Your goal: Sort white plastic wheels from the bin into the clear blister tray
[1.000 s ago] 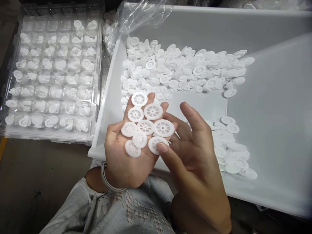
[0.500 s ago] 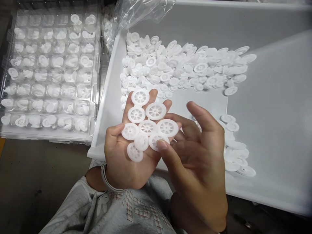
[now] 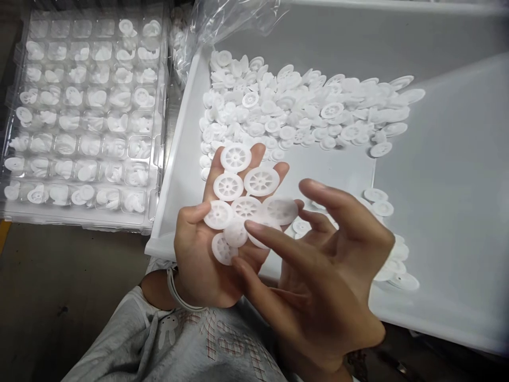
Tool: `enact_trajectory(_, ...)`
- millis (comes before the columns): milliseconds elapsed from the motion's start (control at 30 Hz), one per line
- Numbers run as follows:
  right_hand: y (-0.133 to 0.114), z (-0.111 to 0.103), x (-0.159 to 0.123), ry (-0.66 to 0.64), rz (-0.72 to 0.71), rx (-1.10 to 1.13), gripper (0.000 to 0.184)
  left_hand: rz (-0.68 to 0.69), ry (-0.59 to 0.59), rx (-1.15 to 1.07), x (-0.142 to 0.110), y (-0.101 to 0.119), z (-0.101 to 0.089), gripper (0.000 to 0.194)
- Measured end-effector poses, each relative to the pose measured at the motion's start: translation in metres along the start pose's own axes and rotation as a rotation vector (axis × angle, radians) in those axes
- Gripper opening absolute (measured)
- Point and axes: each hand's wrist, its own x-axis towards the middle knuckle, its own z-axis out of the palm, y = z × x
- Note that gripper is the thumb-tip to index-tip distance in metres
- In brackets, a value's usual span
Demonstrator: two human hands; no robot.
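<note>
My left hand [image 3: 207, 265] lies palm up over the near left corner of a white tray [image 3: 175, 175]. Several white spoked plastic wheels [image 3: 238, 185] rest flat on its palm and fingers. My right hand [image 3: 322, 286] hovers just to the right, fingers spread. Its forefinger reaches across the lowest wheels on the palm and touches one of them. Nothing is gripped in the right hand.
A big heap of the same white wheels [image 3: 302, 106] fills the tray's far left, with a smaller pile [image 3: 392, 249] at the right. A clear compartment tray [image 3: 83, 116] holding white parts sits to the left. A crumpled clear plastic bag [image 3: 222, 21] lies behind the tray.
My right hand has turned and spread its fingers, and the forefinger has slid left over the lower wheels. The left hand shifted slightly up and right with its wheels.
</note>
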Motion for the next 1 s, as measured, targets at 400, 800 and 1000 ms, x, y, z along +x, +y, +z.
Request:
enact_trajectory(400, -0.0049, 0.003, 0.0067, -0.01, -0.14, -0.147, 0.034, 0.036, -0.002, -0.042, 0.0016, -0.0058, -0.0017, 0.057)
enact_trajectory(800, -0.0052, 0.0014, 0.0057, -0.056, -0.13, -0.129, 0.03, 0.022, -0.012, -0.034, 0.0039, -0.0056, -0.003, 0.051)
enact_trajectory(1000, -0.0069, 0.0002, 0.0077, -0.061, -0.078, -0.081, 0.046, -0.034, 0.009, 0.002, 0.0014, -0.0017, 0.0029, 0.047)
